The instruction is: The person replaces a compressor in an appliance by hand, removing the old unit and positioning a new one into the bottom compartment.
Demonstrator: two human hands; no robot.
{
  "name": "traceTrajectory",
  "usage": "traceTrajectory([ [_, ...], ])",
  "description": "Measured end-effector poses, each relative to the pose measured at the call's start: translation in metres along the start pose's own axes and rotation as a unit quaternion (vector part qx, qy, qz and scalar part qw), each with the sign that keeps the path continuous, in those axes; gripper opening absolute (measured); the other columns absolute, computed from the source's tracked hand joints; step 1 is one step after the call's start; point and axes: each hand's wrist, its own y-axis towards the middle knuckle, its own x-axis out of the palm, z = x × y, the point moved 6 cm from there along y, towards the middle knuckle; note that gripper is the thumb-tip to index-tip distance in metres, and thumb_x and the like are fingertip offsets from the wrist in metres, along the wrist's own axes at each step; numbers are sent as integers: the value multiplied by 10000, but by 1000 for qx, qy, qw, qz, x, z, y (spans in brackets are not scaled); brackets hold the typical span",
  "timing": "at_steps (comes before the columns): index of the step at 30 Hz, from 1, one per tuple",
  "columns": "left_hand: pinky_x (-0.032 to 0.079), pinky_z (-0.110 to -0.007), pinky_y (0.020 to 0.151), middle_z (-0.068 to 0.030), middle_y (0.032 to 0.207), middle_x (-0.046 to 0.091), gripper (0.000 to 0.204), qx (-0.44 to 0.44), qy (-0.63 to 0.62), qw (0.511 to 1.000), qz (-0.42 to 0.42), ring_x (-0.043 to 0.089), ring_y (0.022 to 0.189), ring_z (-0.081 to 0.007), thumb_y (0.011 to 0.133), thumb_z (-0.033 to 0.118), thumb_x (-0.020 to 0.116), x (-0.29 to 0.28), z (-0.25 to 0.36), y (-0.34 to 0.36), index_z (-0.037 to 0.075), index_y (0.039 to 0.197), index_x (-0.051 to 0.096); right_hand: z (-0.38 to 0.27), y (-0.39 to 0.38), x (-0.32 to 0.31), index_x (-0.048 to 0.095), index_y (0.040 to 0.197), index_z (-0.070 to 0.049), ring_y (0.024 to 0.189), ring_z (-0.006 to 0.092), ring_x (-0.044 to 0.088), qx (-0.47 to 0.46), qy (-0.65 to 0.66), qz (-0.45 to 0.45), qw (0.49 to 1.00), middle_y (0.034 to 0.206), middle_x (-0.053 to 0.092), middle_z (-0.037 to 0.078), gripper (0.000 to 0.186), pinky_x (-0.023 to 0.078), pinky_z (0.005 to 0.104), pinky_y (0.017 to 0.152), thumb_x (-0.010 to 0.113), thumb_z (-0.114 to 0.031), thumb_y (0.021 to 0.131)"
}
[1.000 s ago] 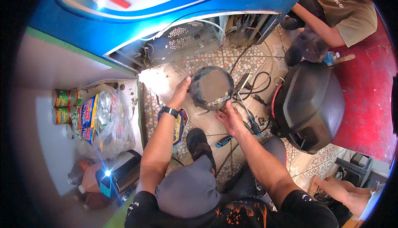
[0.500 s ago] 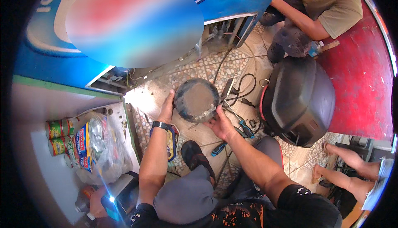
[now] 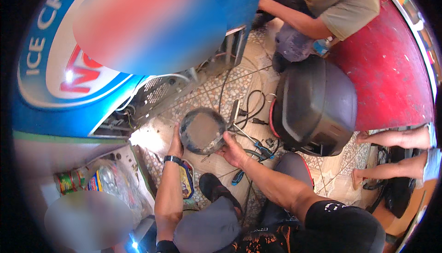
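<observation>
I hold a round, shallow black pan [image 3: 202, 131] with a brown, dusty flat face between my two hands, raised above the tiled floor. My left hand [image 3: 176, 141], with a dark watch at the wrist, grips its left rim. On the lower right rim, the thumb of my right hand [image 3: 234, 152] presses from above; the other fingers are partly hidden beneath. Just right of the pan lie a black cable with a plug [image 3: 260, 121] and a tool with a blue-and-black handle [image 3: 264, 150]. Another blue handle [image 3: 238, 177] rests nearer my feet.
Ahead on the left stands a blue cabinet [image 3: 39, 112] with its lower compartment exposed. A large black hard case [image 3: 317, 106] sits at right before a red panel [image 3: 386, 78]. A co-worker in an olive shirt [image 3: 343, 11] crouches beyond. Bare legs [image 3: 396, 140] show far right.
The view has shifted, with the cabinet and case sitting differently in the picture. The pan appears lower and further left, still in both hands.
</observation>
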Motion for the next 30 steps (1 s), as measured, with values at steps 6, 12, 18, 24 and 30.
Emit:
traceTrajectory([
  [6,343,-429,1191,-114,1521,530,788,12,-52,998,-17,480,1401,-292,1009,670,462,7,-1,-16,59,1505,491,-10,-2,2,151,1608,-168,1461,302,371,16,-24,7,1000,1610,333,63,967,367,568,1171,741,-515,924],
  [12,345,-431,1180,-112,1490,553,732,57,-124,990,-35,497,1372,-290,1037,634,421,20,-21,-37,60,1485,498,-32,-12,-10,106,1601,-109,1474,334,346,40,-77,-15,996,1619,286,123,1031,321,595,1198,771,-485,908],
  [18,326,-421,1187,-95,1495,542,733,109,-136,985,11,472,1386,-264,1045,644,410,61,15,-50,62,1481,498,-116,-24,25,207,1580,-80,1457,355,364,67,-162,-36,984,1592,325,131,1009,355,595,1164,751,-576,890],
  [24,300,-423,1194,-84,1510,527,742,158,-140,977,-35,453,1402,-252,1044,652,416,127,53,-61,59,1484,491,-190,-48,46,228,1565,-19,1420,379,402,28,-225,-62,972,1562,372,178,1033,391,606,1128,725,-623,890],
  [30,307,-441,1196,-84,1535,504,733,157,-109,977,-97,440,1421,-264,1053,633,411,175,67,-59,66,1516,457,-230,-85,42,313,1553,-55,1389,365,444,-16,-211,-47,976,1532,427,170,939,413,589,1115,689,-633,915],
])
